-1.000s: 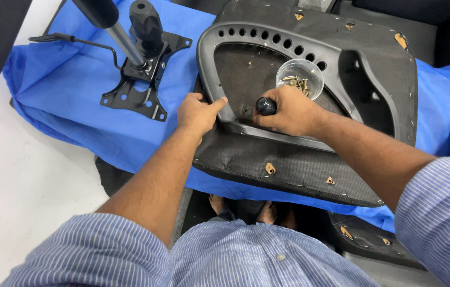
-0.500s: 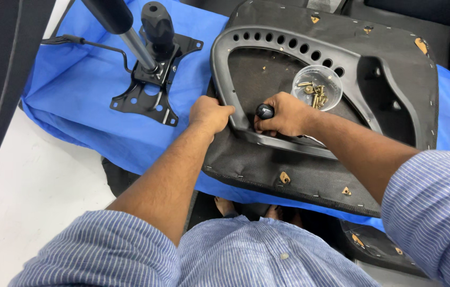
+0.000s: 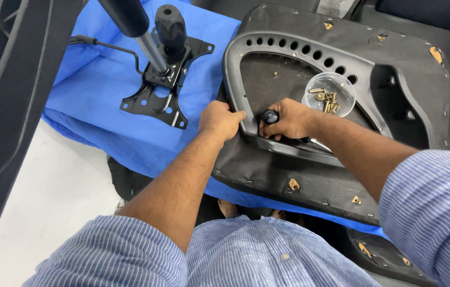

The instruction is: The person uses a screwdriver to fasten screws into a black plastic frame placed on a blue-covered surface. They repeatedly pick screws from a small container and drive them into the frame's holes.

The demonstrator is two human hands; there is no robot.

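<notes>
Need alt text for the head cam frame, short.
Seen from above, a person's left hand grips the grey plastic frame on an upturned chair seat, while the right hand holds a black-handled tool against it. A clear cup of screws sits on the seat; a black chair mechanism lies on the blue cloth.

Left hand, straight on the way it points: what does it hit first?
The left hand points up-right and already grips the black plastic frame; beyond that, probably the seat underside inside it.
</notes>
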